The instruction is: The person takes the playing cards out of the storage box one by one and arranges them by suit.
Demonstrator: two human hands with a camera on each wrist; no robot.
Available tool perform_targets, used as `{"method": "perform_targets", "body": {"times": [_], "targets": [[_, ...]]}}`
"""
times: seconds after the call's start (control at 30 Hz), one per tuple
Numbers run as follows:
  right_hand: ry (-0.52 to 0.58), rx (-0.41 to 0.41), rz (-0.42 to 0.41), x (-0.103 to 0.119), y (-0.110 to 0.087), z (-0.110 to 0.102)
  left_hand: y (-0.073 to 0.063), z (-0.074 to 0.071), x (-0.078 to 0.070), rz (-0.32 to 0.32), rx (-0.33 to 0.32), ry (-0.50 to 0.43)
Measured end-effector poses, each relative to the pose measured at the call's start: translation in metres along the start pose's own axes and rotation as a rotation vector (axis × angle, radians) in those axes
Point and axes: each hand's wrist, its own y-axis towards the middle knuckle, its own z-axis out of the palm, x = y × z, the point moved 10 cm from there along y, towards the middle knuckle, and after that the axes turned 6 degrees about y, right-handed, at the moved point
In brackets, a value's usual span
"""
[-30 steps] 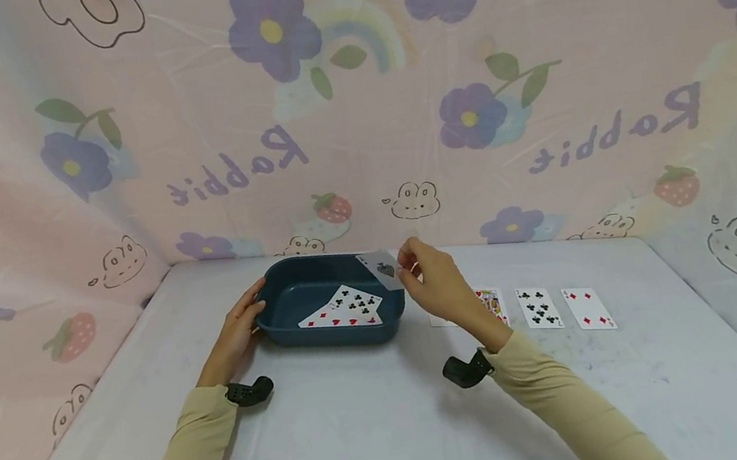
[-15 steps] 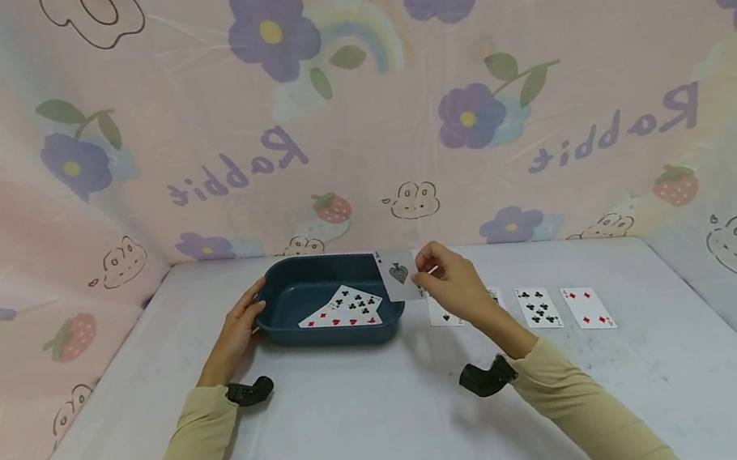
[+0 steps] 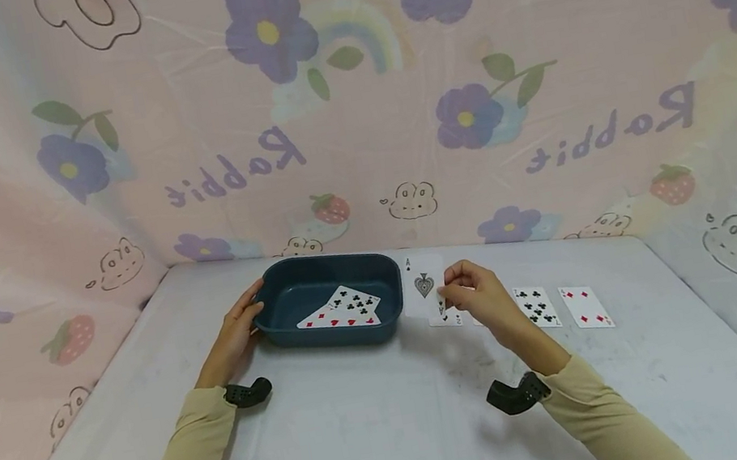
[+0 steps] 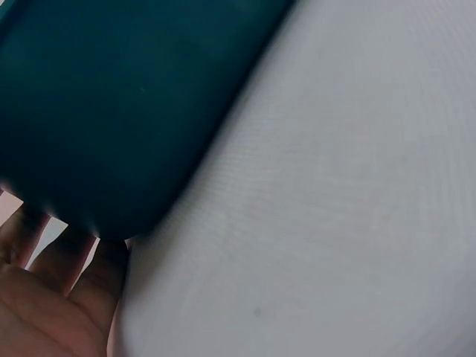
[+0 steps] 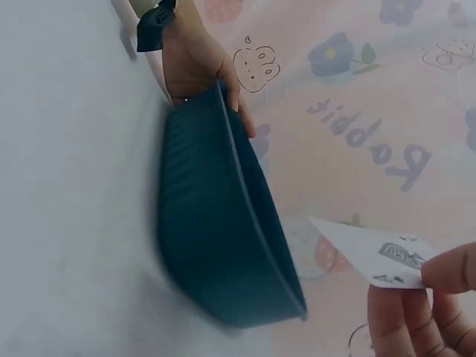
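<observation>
A dark blue rectangular tub stands on the white-covered table. My left hand holds its left end, fingers along the outside and thumb at the rim. Face-up playing cards, clubs over a red-suited one, lie inside the tub. To the right of the tub, my right hand pinches an ace of spades playing card at its lower right corner, thumb against fingers. In the right wrist view the raised card is tilted and slightly bent, apart from the tub.
Face-up cards lie in a row at the right: a low spade, one mostly hidden behind my right hand, a club card and a four of diamonds. A patterned curtain hangs behind the table.
My right hand has carried the ace of spades from over the tub's right rim rightward and toward me, past the rim. The left hand and tub have stayed put.
</observation>
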Motion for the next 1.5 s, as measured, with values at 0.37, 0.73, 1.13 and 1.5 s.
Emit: {"method": "perform_targets", "body": {"times": [0.37,0.73,1.13,1.5], "targets": [[0.104,0.009,0.139,-0.040,-0.019,-0.016,-0.001,0.000,-0.001,-0.007,0.008,0.007],[0.120,-0.004,0.236,-0.073,-0.034,-0.024,-0.001,0.001,-0.001,-0.007,0.011,-0.014],[0.041,-0.003,0.239,-0.093,-0.041,-0.022,-0.001,0.001,-0.001,-0.006,0.009,0.003],[-0.123,-0.009,0.229,-0.094,-0.043,-0.022,-0.002,0.001,-0.001,-0.007,0.010,-0.002]]}}
